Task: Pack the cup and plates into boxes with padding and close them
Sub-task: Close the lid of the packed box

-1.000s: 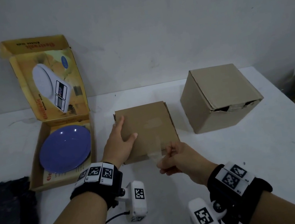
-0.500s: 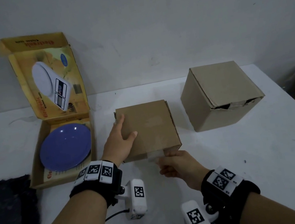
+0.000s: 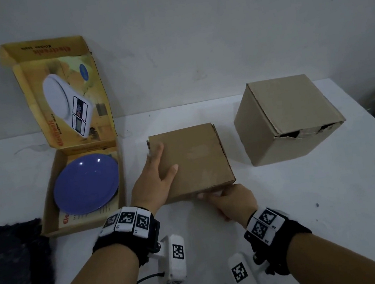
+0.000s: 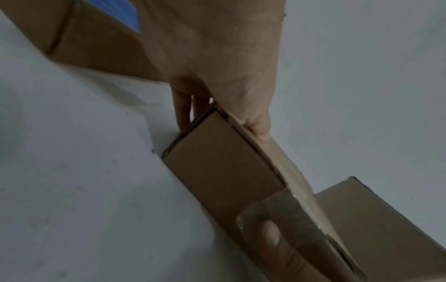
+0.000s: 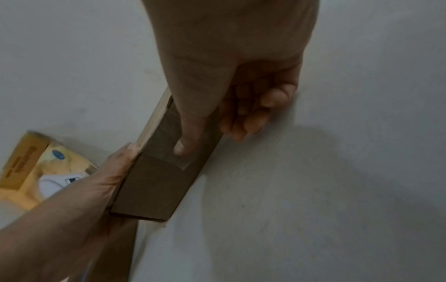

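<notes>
A flat brown box (image 3: 199,162) lies shut in the middle of the white table (image 3: 310,197). My left hand (image 3: 159,172) rests flat on its top left part, thumb on the lid (image 4: 258,129) and fingers along the left side. My right hand (image 3: 211,197) is at the box's near side. One straight digit presses a strip of clear tape (image 5: 166,122) against the front wall, and the other fingers (image 5: 251,118) are curled beside it. The tape (image 4: 296,215) runs from the lid over the front edge. A blue plate (image 3: 86,182) lies in an open yellow box (image 3: 47,216).
A taller brown cube box (image 3: 286,118) stands at the right with its flaps folded shut. Dark padding cloth (image 3: 13,262) lies at the left front edge. The yellow box's lid (image 3: 64,99) stands up against the wall. The table's right edge is close to the cube box.
My right hand has drawn the tape's free end down from above the front edge and now presses it onto the box's front wall. The left hand has stayed on the lid.
</notes>
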The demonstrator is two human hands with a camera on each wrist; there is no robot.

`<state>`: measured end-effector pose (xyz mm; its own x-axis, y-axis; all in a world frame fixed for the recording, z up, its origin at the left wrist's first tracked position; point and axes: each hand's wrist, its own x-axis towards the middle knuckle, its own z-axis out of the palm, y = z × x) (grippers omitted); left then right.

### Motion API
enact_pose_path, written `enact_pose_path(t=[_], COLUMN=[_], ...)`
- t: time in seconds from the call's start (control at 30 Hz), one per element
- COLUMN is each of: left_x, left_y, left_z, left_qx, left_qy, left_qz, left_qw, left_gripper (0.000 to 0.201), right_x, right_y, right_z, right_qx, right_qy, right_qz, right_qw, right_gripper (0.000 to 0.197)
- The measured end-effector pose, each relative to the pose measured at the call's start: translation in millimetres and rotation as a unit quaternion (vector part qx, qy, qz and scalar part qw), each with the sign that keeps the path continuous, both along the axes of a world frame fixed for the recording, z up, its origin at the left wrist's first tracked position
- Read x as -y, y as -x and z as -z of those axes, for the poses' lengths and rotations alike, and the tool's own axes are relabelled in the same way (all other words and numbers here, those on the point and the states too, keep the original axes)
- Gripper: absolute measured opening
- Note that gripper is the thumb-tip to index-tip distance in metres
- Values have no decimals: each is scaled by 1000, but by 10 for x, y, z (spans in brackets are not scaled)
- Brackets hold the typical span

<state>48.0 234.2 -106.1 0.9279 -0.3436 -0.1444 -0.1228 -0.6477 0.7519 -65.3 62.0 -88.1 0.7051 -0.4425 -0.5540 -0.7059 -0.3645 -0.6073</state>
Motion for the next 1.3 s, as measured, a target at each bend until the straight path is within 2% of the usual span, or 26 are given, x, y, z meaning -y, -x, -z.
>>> enact_pose_path(t=[0.17,0.3,0.4,0.57,0.67,0.73,0.83,0.93,1.0,1.17,1.3], left_x=[-15,-3,-4,32,44,17,-57,-173,-298,-837,-1472], left_y=[-34,-42,-29,-12,87,177,281,334,352,316,339], left_z=[4,-29,-44,-91,-153,-184,-188,-231,-307,-521,-612], left_qx=[2,-2,-17,-48,-76,-108,-109,-83,-60,34,115], left_qy=[-17,-12,-17,15,75,98,87,83,80,47,40], left_qz=[9,17,17,15,-48,-107,-137,-151,-161,-215,-291], left_qw=[1000,1000,1000,999,993,984,981,982,982,975,949], left_gripper=[67,68,69,76,84,82,57,36,26,19,19], right_x=[14,42,30,163,353,395,354,218,66,-455,-1007], right_y=[-15,-13,5,-19,-70,-101,-175,-283,-352,-486,-514], right_z=[-72,-53,-32,-82,-190,-269,-363,-506,-592,-664,-567], right_qx=[-44,-49,-50,-37,-22,8,92,119,146,191,245], right_qy=[72,86,86,93,69,62,105,204,235,253,224], right_qz=[-8,0,-31,-40,-85,-115,-147,-195,-227,-329,-388], right_qw=[996,995,995,994,994,991,979,952,934,890,860], right_gripper=[67,59,51,74,91,99,83,72,62,46,42])
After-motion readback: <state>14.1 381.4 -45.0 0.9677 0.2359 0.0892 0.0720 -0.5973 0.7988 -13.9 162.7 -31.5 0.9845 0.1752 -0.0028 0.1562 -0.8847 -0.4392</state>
